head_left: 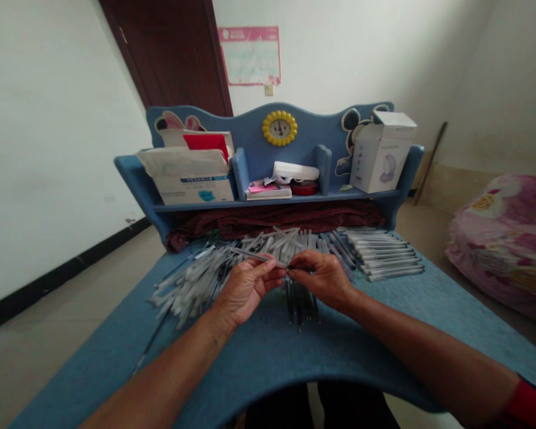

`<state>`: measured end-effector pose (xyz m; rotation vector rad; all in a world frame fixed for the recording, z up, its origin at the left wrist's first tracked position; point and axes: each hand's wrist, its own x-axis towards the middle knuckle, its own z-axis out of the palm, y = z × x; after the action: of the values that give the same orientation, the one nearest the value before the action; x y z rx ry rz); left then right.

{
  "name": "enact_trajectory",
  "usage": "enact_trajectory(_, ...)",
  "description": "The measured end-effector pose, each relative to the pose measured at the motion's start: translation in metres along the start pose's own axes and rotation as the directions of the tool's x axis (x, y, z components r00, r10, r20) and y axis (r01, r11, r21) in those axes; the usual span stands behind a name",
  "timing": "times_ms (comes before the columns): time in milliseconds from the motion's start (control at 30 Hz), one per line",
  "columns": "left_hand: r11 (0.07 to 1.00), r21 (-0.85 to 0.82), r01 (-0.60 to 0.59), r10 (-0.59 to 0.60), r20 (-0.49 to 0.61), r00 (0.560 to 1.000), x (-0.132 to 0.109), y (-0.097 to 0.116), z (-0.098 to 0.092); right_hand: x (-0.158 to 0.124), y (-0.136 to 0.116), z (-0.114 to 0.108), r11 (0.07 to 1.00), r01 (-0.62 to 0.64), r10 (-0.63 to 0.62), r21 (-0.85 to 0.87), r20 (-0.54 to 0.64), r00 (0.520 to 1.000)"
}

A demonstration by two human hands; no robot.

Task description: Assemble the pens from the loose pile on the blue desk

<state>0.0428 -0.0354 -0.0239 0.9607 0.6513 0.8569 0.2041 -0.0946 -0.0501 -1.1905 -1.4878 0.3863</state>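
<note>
My left hand [245, 289] is closed around a clear pen barrel [249, 254], which slants up to the left above the desk. At the barrel's right end, my right hand [324, 279] pinches with thumb and fingertips. What lies in that pinch is small and dark, and the fingers mostly hide it. Below the hands is a bunch of thin dark pen refills [301, 304], tips toward me. A heap of clear pen barrels [187, 292] lies left of my left hand, with more barrels [281, 241] behind both hands. Beyond my right hand, pens [386, 256] lie in a neat row.
Behind the blue desk [384, 322] rises a shelf [277, 205] with a mask box [196, 187], a white carton [382, 155] and a yellow clock [280, 128]. A dark red checked cloth [268, 220] is tucked under it. A floral-covered bundle [504, 238] stands to the right.
</note>
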Motion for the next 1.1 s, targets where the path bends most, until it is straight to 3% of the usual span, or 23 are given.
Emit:
enact_trajectory(200,1.0,0.0,-0.005,0.005,-0.021,1.0,-0.003,0.002,0.005,0.001,0.001,0.0,0.999,-0.024,0.024,0.028,-0.008,1.0)
enact_trajectory(633,1.0,0.002,-0.03,0.03,0.011,0.999,-0.004,0.003,0.005,0.001,-0.007,-0.005,0.977,0.062,-0.048,-0.206,0.071,0.996)
enact_trajectory(933,0.999,0.008,-0.033,0.032,0.038,0.999,-0.003,0.002,0.004,0.001,-0.01,-0.005,0.996,-0.024,0.036,-0.084,0.145,0.989)
enact_trajectory(1100,0.999,0.008,-0.031,0.03,0.045,0.999,-0.003,0.001,0.003,0.001,-0.009,-0.004,0.957,-0.233,0.184,0.175,0.256,0.949)
